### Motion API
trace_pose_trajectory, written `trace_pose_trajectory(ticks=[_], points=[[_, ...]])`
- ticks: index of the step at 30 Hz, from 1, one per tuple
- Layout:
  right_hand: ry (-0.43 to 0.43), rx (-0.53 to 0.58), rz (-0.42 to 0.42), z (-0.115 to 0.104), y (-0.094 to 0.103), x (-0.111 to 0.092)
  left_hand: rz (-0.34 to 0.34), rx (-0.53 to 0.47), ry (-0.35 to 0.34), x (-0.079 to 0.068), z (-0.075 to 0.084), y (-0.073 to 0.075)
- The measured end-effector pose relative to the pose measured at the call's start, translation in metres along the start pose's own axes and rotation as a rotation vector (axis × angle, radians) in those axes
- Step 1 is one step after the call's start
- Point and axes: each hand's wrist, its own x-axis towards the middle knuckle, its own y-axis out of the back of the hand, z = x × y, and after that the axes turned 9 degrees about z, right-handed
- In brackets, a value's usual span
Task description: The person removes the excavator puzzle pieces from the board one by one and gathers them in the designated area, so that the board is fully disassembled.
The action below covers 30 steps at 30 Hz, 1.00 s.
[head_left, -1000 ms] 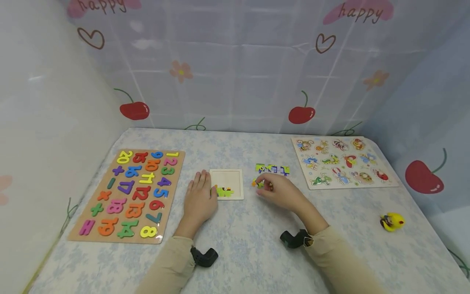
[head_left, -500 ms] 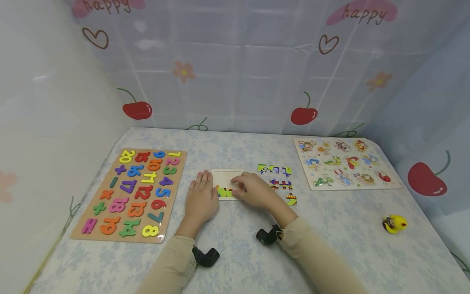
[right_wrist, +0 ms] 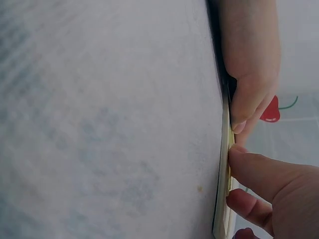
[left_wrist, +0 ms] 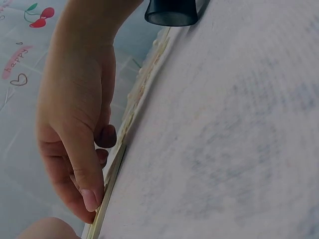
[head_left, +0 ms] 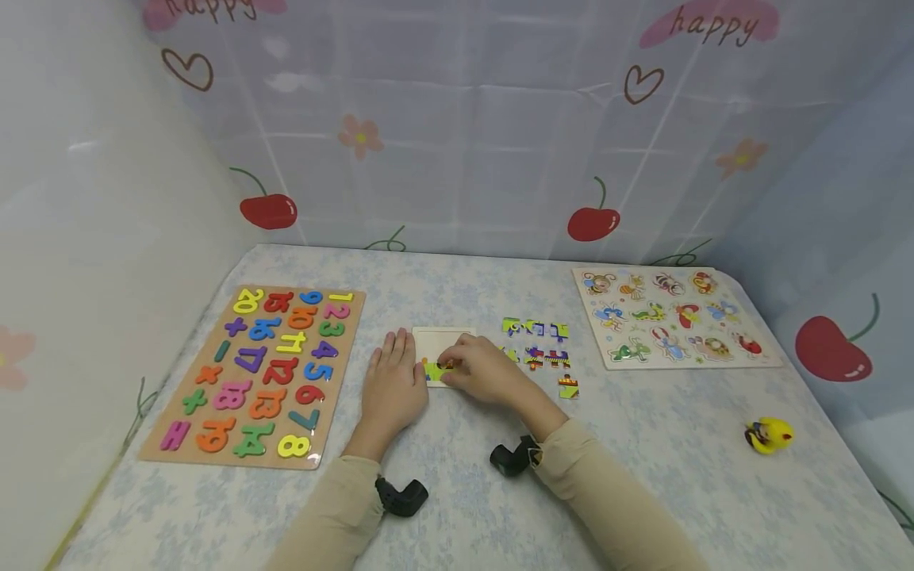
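A small pale wooden puzzle tray (head_left: 432, 342) lies on the table between my hands. Along its near edge sit green and yellow puzzle pieces (head_left: 432, 372), partly covered by fingers. My left hand (head_left: 391, 385) rests beside the tray's left side, its fingers extended and its thumb against the edge. My right hand (head_left: 485, 373) reaches over the tray from the right, thumb and fingertips pinching a puzzle piece in the near row. In the right wrist view, the right thumb (right_wrist: 266, 172) and fingertips meet the tray's edge; the piece itself is mostly hidden there.
Loose puzzle pieces (head_left: 557, 358) lie in rows right of the tray. A number board (head_left: 278, 373) stands left, an insect board (head_left: 671, 317) at the back right, and a yellow toy duck (head_left: 769, 435) on the right. A patterned curtain (head_left: 457, 159) hangs behind the table.
My right hand has moved left from the loose pieces to the tray, then its fingers have lowered onto the near row. My left hand stays in place beside the tray.
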Motion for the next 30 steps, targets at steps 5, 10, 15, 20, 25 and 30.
trace_pose_trajectory(ticks=[5, 10, 15, 20, 25, 30], points=[[-0.013, -0.011, -0.006, -0.001, -0.002, 0.002, -0.001, 0.005, 0.002, 0.001, 0.001, 0.0], [-0.02, 0.042, 0.013, -0.001, -0.002, 0.005, -0.002, 0.004, 0.008, 0.002, 0.0, -0.001], [-0.069, 0.16, 0.024, 0.001, 0.003, 0.001, -0.001, 0.005, 0.014, 0.002, -0.002, -0.003], [-0.161, 0.201, 0.032, 0.007, 0.017, -0.012, -0.006, 0.008, 0.021, 0.001, 0.0, -0.003], [-0.213, 0.198, 0.04, 0.019, 0.035, -0.03, -0.015, 0.007, 0.025, 0.001, 0.001, -0.002], [-0.243, 0.189, 0.05, 0.039, 0.054, -0.053, -0.022, 0.003, 0.022, 0.001, 0.001, -0.001]])
